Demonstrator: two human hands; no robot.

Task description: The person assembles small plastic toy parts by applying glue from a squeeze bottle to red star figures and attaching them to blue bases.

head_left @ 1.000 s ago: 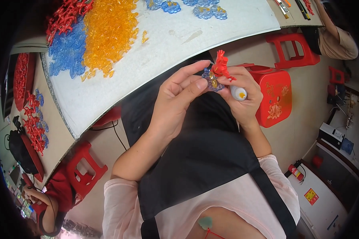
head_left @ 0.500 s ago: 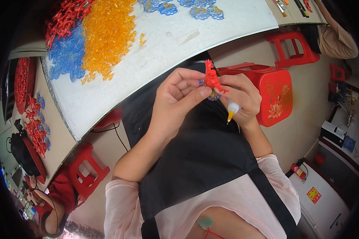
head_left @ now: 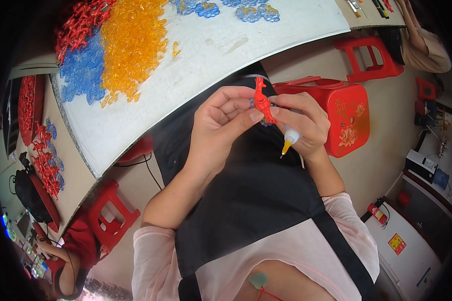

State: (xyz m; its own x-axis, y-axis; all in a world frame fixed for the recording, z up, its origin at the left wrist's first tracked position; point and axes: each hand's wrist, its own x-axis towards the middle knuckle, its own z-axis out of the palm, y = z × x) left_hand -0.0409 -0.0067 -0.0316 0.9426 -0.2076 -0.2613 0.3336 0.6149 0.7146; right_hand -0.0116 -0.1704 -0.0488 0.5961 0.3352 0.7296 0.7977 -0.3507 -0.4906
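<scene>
In front of my black apron, my left hand (head_left: 220,120) and my right hand (head_left: 306,123) meet. Between their fingertips stands a small red animal-shaped figurine (head_left: 260,99), pinched by my right thumb and fingers. My left fingers close on a translucent blue flower-shaped piece (head_left: 253,103), mostly hidden behind the figurine and fingers. Whether the two pieces touch, I cannot tell. Also held within my right hand is a white glue bottle (head_left: 292,134), its yellow nozzle with a thin tip pointing down and left.
On the white-covered table (head_left: 196,65) lie piles of red figurines (head_left: 83,25), blue pieces (head_left: 83,70) and amber pieces (head_left: 133,45), with several blue-and-amber flowers (head_left: 256,13) farther right. A red stool (head_left: 346,118) stands at my right. Other people sit at far left and far right.
The red figurine has turned in my fingers and stands more upright and narrower to view. The glue bottle's tip has shifted slightly left. Both hands stay close together.
</scene>
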